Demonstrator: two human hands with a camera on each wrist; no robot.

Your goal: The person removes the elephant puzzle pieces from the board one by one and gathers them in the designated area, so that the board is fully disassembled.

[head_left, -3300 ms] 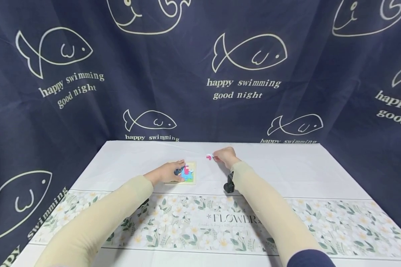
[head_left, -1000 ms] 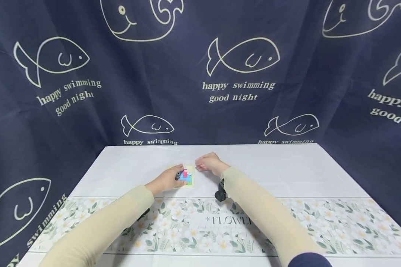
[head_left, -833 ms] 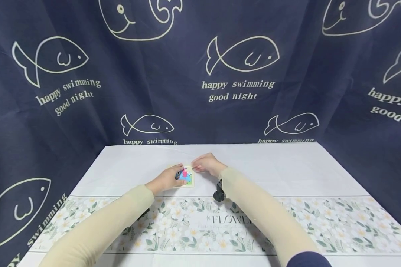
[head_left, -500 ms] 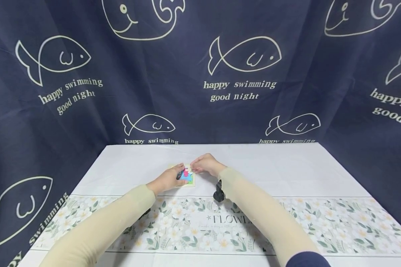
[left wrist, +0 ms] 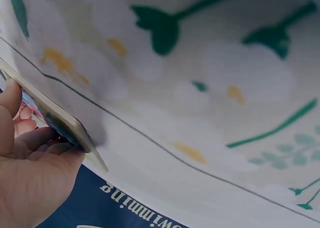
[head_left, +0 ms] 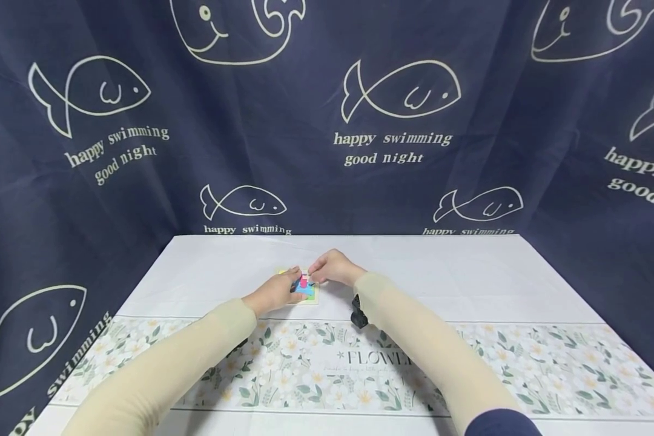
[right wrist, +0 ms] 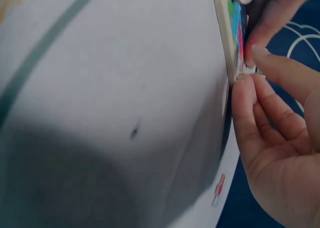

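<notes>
A small jigsaw puzzle board (head_left: pixel 312 298) with a pale frame lies on the white part of the table. Blue, green and pink show on its face. My left hand (head_left: pixel 275 292) holds it at its left side, thumb toward the near edge and fingers over the face. In the left wrist view, the curled fingers lie against the board's edge (left wrist: pixel 65 113). My right hand (head_left: pixel 335 267) is at the board's upper right, thumb and fingertips pinching a small puzzle piece (right wrist: pixel 259 75), mostly hidden by the fingers.
A small red-and-white piece (right wrist: pixel 218 190) lies on the table beyond the right hand. A floral printed band (head_left: pixel 283 363) crosses the table in front. Dark blue fish-print cloth (head_left: pixel 392 194) hangs behind. A black wrist camera (head_left: pixel 358 316) sits under the right forearm.
My right hand has moved left from the loose pink-and-white pieces to the board's upper right. The left hand stays at the board's left side.
</notes>
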